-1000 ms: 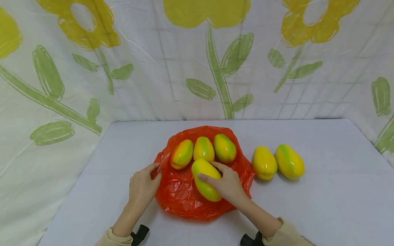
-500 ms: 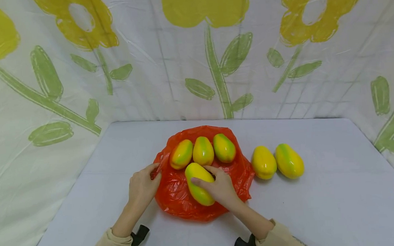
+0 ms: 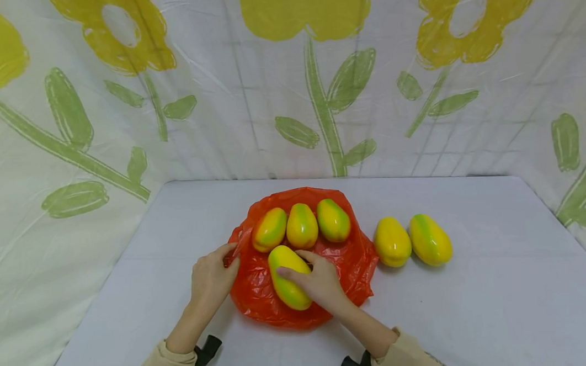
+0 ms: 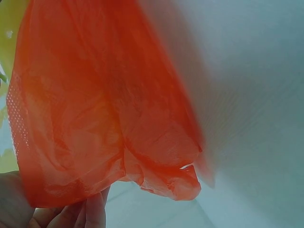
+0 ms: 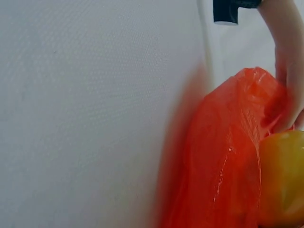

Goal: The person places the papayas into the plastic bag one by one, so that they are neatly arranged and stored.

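Observation:
An open red plastic bag lies spread on the table, and three yellow-green papayas rest inside along its far side, the middle papaya between the others. My right hand grips another papaya by its right side, over the near part of the bag. At the left, my left hand pinches the bag's rim; the left wrist view shows its fingers behind the red film. In the right wrist view, the papaya shows behind the bag wall, and the right hand itself is not visible.
Two more papayas, a yellow papaya and a green-striped papaya, lie side by side on the white table, right of the bag. A flower-printed curtain hangs behind the table's far edge.
My right hand has carried its papaya left and slightly nearer to me, over the bag's near part. The left hand stays at the rim, and the other papayas have not moved.

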A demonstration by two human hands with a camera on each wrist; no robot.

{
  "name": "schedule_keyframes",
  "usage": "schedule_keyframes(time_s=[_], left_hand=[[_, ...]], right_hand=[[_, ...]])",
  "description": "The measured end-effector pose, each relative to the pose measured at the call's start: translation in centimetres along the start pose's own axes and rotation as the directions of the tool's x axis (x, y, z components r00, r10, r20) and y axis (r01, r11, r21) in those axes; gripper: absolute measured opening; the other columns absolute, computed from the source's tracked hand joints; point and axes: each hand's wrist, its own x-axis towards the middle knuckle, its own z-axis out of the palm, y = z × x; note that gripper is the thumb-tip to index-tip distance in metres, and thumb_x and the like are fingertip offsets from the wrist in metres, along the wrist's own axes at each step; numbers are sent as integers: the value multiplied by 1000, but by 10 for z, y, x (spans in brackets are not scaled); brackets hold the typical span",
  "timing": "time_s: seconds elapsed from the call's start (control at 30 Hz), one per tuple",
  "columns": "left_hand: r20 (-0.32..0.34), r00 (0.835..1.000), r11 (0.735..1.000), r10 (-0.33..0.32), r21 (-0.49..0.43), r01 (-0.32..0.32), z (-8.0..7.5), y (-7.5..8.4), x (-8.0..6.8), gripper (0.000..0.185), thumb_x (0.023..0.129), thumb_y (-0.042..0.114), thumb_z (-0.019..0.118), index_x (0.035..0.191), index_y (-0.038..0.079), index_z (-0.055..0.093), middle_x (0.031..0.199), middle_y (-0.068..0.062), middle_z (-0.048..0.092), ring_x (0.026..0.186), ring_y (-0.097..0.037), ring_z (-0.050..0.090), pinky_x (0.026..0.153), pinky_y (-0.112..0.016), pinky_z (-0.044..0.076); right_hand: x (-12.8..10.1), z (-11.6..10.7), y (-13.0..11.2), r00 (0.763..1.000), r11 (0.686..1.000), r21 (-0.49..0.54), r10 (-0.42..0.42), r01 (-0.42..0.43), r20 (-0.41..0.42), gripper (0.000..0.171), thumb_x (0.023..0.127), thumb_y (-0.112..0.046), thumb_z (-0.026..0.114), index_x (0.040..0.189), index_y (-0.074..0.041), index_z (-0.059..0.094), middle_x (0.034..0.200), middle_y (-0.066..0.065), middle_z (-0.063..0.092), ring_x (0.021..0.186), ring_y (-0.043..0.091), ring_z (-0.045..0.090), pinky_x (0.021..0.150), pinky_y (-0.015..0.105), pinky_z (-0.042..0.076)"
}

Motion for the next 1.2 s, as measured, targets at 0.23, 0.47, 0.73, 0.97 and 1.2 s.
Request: schedule_keyframes(time_s=[0.23,0.47,0.73,0.97,1.2], left_hand=[[1,1000,1000,-4,-4,4,0,1,0,25,84,-2,64,107,-8,69,85,-21,71,55,-22,55,51,-31,46],[1,1000,1000,-10,-10,10,1,1,0,25,85,-1,64,108,-8,69,86,-22,71,54,-21,54,50,-28,44],[2,1000,1000,-9,-16,9,2,2,0,25,85,-1,65,108,-8,70,86,-22,71,57,-24,58,53,-31,51],[-5,1000,1000,6,-13,-6,2,2,0,24,84,-2,65,107,-7,70,84,-20,71,57,-24,60,52,-33,51],[20,1000,1000,-14,-24,15,3,2,-1,25,85,-1,66,109,-7,69,84,-20,70,50,-19,53,49,-28,49]], right_hand=[[2,8,-3,996,995,57,85,-87,40,69,83,-45,72,135,-2,54,121,11,59,102,25,55,83,43,52],[7,13,-7,973,957,193,198,-218,119,69,83,-47,71,133,-2,56,112,9,60,99,23,56,85,43,51],[14,22,-12,955,910,294,264,-292,134,71,85,-42,70,136,2,50,116,12,58,102,25,56,91,45,48],[15,38,-12,971,923,304,223,-238,84,64,86,-36,72,133,3,53,112,10,61,99,23,58,89,44,50],[13,54,-12,982,933,310,184,-186,35,53,85,-32,74,125,1,62,103,6,64,92,20,59,84,40,52]])
